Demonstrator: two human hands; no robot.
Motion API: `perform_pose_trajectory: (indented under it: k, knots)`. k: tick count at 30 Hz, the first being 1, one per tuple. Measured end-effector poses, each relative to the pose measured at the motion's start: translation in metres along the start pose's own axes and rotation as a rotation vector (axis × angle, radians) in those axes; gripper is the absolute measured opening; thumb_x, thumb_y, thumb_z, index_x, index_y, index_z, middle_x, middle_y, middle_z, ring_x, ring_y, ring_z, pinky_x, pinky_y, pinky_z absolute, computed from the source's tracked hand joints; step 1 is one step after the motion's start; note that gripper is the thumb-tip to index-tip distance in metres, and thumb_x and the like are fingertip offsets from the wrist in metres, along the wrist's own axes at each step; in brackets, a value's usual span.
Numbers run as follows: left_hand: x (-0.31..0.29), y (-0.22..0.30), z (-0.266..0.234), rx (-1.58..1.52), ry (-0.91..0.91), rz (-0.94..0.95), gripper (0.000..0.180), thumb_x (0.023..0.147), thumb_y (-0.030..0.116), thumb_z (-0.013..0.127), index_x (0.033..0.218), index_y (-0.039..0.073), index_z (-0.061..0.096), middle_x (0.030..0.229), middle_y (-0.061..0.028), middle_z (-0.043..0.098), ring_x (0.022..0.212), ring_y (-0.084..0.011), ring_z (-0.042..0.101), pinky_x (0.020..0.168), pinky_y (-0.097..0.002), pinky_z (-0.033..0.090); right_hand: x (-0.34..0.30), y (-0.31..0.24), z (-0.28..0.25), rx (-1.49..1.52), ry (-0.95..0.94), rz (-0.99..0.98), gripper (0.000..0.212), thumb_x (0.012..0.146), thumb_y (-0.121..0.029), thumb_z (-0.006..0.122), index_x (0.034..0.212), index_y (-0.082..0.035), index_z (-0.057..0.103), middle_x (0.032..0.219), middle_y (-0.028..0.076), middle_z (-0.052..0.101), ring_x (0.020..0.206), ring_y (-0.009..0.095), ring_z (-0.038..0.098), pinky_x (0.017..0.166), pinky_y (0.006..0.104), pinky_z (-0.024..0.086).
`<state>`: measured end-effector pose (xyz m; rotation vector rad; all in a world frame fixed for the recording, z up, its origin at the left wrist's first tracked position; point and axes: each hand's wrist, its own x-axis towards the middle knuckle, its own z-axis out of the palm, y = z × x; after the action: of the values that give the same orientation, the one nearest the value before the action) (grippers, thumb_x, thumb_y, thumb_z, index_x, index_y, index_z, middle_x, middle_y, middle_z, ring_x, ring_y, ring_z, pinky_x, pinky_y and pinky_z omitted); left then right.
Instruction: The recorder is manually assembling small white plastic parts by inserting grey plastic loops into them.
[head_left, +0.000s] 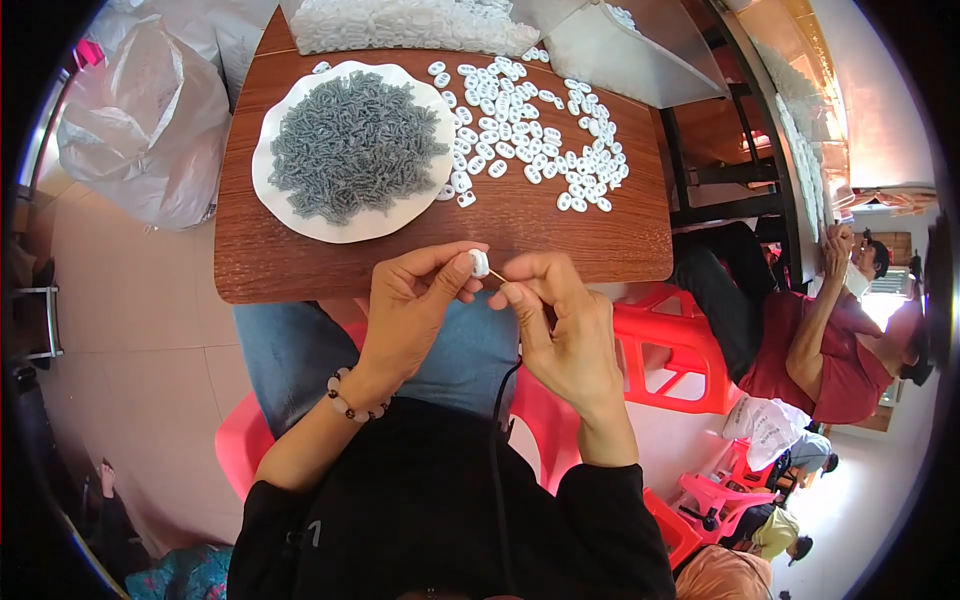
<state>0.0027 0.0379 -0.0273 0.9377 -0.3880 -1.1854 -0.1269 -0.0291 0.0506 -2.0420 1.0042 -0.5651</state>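
Over the table's front edge, my left hand (412,300) pinches a small white plastic piece (480,264) between thumb and fingertips. My right hand (567,338) is closed on a thin yellowish-brown stick (497,275), whose far end meets the white piece; whether it goes inside cannot be seen. Beyond my left hand stands a white scalloped plate (270,190) heaped with small grey pieces (350,145), too fine to make out singly. Many loose white oval pieces with two dark holes (498,168) lie spread on the brown wooden table (400,262).
A clear bag of pale pieces (410,28) and a white panel (630,55) border the table's far side. A large white sack (150,130) stands to the left. Red plastic stools (675,360) and a seated person in dark red (820,350) are on the right.
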Motion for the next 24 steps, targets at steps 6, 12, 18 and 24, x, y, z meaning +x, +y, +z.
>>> perform_pose_trajectory:
  k: [6, 12, 18, 24]
  knots:
    - [0.0002, -0.0034, 0.0005, 0.064, -0.013, 0.065, 0.022, 0.091, 0.012, 0.064, 0.108, -0.002, 0.068, 0.087, -0.0046, 0.068, 0.073, -0.0069, 0.058, 0.067, -0.0209, 0.049, 0.0018, 0.0071, -0.0019, -0.233, -0.011, -0.232, 0.004, 0.087, -0.003, 0.062, 0.086, -0.001, 0.059, 0.064, 0.008, 0.064, 0.049, 0.014, 0.058, 0.047, 0.0258, 0.043]
    - [-0.0008, -0.0047, -0.0007, 0.138, -0.015, 0.103, 0.023, 0.092, 0.012, 0.062, 0.109, -0.004, 0.066, 0.089, -0.0048, 0.067, 0.077, -0.0075, 0.060, 0.071, -0.0207, 0.050, 0.0021, 0.0086, 0.0012, -0.278, 0.029, -0.245, 0.008, 0.079, -0.005, 0.065, 0.081, -0.007, 0.057, 0.062, 0.007, 0.058, 0.054, 0.025, 0.059, 0.048, 0.0362, 0.043]
    - [-0.0011, -0.0066, -0.0022, 0.163, -0.029, 0.123, 0.022, 0.092, 0.011, 0.062, 0.108, -0.003, 0.066, 0.094, -0.0045, 0.067, 0.078, -0.0074, 0.060, 0.071, -0.0205, 0.050, 0.0044, 0.0065, -0.0003, -0.264, 0.006, -0.249, 0.009, 0.078, -0.004, 0.064, 0.079, -0.007, 0.056, 0.058, 0.008, 0.054, 0.053, 0.026, 0.057, 0.048, 0.0377, 0.042]
    - [-0.0016, -0.0096, 0.0005, 0.205, 0.027, 0.170, 0.017, 0.089, 0.011, 0.066, 0.101, -0.001, 0.069, 0.085, -0.0043, 0.066, 0.071, -0.0072, 0.057, 0.064, -0.0210, 0.047, 0.0051, 0.0067, 0.0006, -0.376, 0.037, -0.345, 0.009, 0.080, -0.005, 0.063, 0.078, -0.007, 0.055, 0.057, 0.008, 0.052, 0.053, 0.027, 0.055, 0.047, 0.0391, 0.041]
